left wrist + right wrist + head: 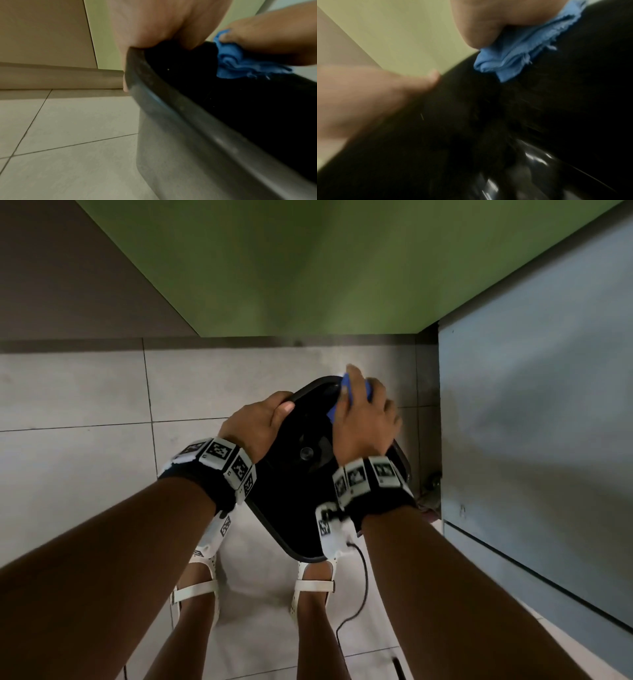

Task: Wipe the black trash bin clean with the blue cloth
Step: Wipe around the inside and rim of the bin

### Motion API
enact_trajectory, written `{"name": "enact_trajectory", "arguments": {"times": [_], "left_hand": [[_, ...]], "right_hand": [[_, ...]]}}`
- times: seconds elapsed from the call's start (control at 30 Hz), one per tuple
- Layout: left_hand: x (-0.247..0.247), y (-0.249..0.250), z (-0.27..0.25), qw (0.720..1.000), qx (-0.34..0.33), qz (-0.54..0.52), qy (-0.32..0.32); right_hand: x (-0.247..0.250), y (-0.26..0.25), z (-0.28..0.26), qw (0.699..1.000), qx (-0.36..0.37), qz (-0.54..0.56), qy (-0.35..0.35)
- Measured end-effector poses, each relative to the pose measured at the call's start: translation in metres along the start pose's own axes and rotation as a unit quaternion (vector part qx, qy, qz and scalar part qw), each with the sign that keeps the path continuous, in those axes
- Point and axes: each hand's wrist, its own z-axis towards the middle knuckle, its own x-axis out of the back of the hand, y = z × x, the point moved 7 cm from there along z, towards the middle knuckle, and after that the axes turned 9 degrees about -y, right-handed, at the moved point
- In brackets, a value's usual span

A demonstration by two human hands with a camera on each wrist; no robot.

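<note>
The black trash bin (291, 498) stands on the tiled floor between my feet and the green wall, its mouth facing up. My left hand (260, 422) grips the bin's left rim (154, 86), thumb inside and fingers outside. My right hand (363, 412) holds the crumpled blue cloth (344, 392) against the far right rim. In the left wrist view the blue cloth (231, 60) hangs over the rim into the dark interior. In the right wrist view the cloth (513, 59) is bunched under my fingers against the bin's black wall (488, 121).
A green wall (308, 268) rises just behind the bin. A grey cabinet (534, 422) stands close on the right. Pale floor tiles (75, 392) spread to the left. My sandalled feet (198, 583) and a black cable (359, 594) are just below the bin.
</note>
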Motion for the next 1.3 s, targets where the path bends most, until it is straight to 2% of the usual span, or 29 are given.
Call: {"name": "enact_trajectory", "arguments": {"times": [0.1,0.2,0.3,0.43,0.53,0.57,0.67,0.73,0.8,0.9,0.93,1.03,1.1,1.3], "left_hand": [[-0.001,0.001,-0.001,1.0,-0.005,-0.01,0.009],[-0.002,-0.001,-0.004,0.999,0.012,-0.031,0.028],[-0.007,0.0,-0.004,0.998,0.027,-0.042,0.03],[-0.009,-0.004,0.001,0.996,0.044,-0.077,0.002],[-0.011,-0.004,0.001,0.994,0.04,-0.097,-0.012],[-0.012,-0.003,0.0,0.994,0.039,-0.103,-0.01],[-0.012,-0.01,-0.008,0.988,0.064,-0.141,0.024],[-0.009,-0.018,-0.015,0.981,0.084,-0.169,0.048],[0.001,-0.017,-0.019,0.983,0.086,-0.148,0.073],[0.029,0.002,-0.013,0.986,0.033,-0.082,0.142],[0.035,0.012,-0.005,0.988,0.012,-0.049,0.147],[0.041,0.042,0.023,0.989,-0.016,0.106,0.098],[0.039,0.054,0.037,0.985,-0.017,0.161,0.059],[0.028,0.044,0.037,0.984,-0.027,0.174,-0.024]], "right_hand": [[0.0,-0.026,0.024,0.999,-0.001,0.011,-0.049],[0.004,-0.03,0.028,0.999,0.024,-0.012,-0.022],[-0.002,0.0,0.015,1.0,0.01,-0.009,-0.001],[0.007,0.065,-0.031,0.992,-0.072,0.009,0.103],[-0.002,0.099,-0.05,0.988,-0.136,0.063,0.024],[-0.001,0.103,-0.048,0.986,-0.144,0.075,0.026],[0.009,0.086,-0.031,0.99,-0.096,0.079,0.06],[0.014,0.07,-0.019,0.994,-0.031,0.067,0.082],[0.018,0.054,-0.006,0.993,0.033,0.057,0.099],[0.02,0.024,0.014,0.985,0.123,0.024,0.114],[0.019,0.014,0.019,0.982,0.151,0.005,0.116],[0.013,-0.012,0.03,0.967,0.231,-0.034,0.101],[0.01,-0.023,0.033,0.96,0.258,-0.063,0.091],[0.006,-0.025,0.032,0.972,0.206,-0.093,0.064]]}}
